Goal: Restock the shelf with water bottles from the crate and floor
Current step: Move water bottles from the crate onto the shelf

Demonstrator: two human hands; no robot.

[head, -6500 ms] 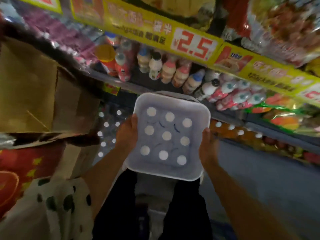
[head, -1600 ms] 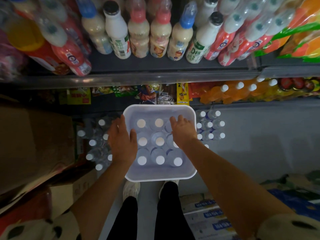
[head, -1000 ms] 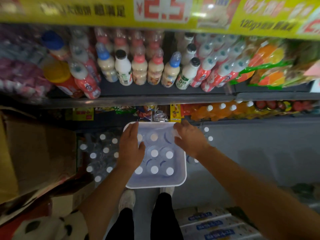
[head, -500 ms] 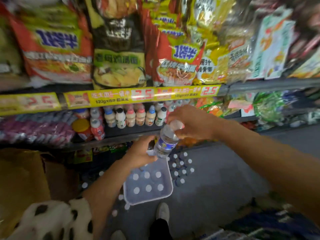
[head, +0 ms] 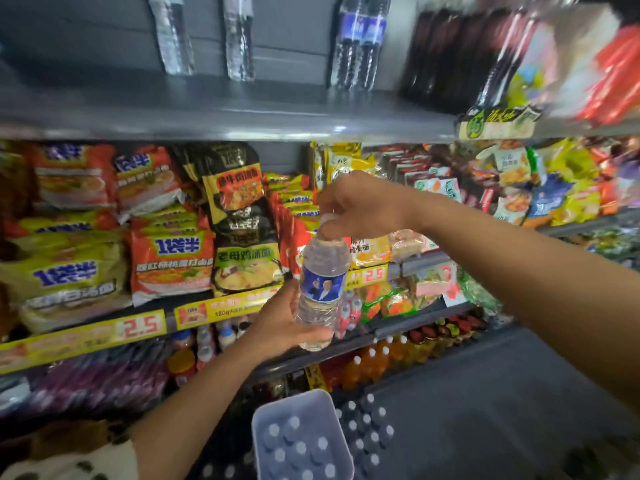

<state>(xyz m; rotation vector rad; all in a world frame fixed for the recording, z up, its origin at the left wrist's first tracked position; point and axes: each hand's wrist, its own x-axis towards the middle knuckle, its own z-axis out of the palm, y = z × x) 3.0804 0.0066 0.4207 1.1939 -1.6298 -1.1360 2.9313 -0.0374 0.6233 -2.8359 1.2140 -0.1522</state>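
One bottle: a clear water bottle [head: 322,289] with a blue label, print too small to read, held upright in front of the noodle shelf.
Right hand [head: 363,206]: fingers pinch its white cap from above.
Left hand [head: 282,322]: fingers curl round its lower body.
Crate [head: 304,441]: pale, on the floor below, white-capped bottles inside; more capped bottles [head: 367,431] just beside it.
Writing: yellow price strips [head: 142,327] read 2.5.
Open room: the top shelf [head: 221,109] has bare grey ledge between its few standing bottles.

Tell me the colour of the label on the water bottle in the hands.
Blue, with small pale figures, on the water bottle; the head view shows it.
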